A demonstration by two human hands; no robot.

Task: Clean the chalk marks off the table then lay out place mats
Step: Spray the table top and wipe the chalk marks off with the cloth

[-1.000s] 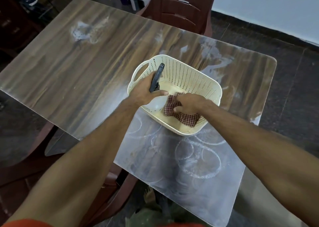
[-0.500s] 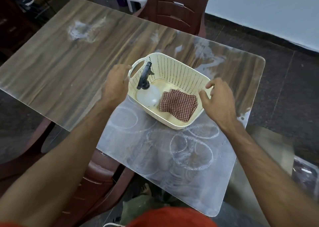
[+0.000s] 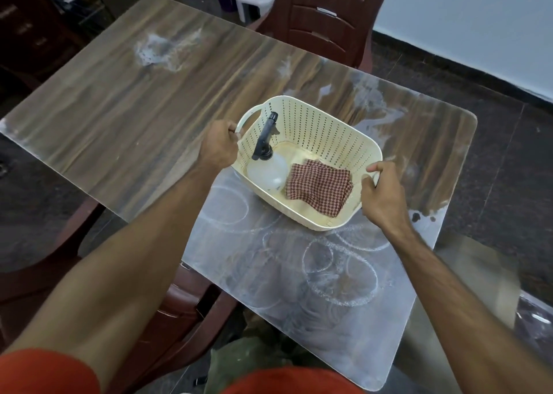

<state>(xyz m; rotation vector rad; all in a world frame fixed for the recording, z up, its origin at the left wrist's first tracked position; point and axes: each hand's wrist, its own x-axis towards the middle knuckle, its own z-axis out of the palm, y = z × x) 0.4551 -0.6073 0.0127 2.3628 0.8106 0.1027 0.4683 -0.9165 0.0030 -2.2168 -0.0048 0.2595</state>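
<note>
Cream perforated plastic forms the basket that sits on the counter, toward its right half. The left hand grips the basket's left handle, fingers curled round it. The right hand holds the right handle at the near right corner, thumb and fingers wrapped over the rim. Inside the basket a spray bottle with a clear body and a black trigger head lies tilted against the left wall, head pointing far. Just beside it, on the right of the basket floor, lies a folded red-and-white checked cloth. White chalk marks, mostly looping circles, cover the near part of the counter below the basket; a smudged white patch shows at the far left, and fainter smears lie at the far right. A dark red-brown chair stands beyond the far edge, and another chair is tucked under the near left side.
</note>
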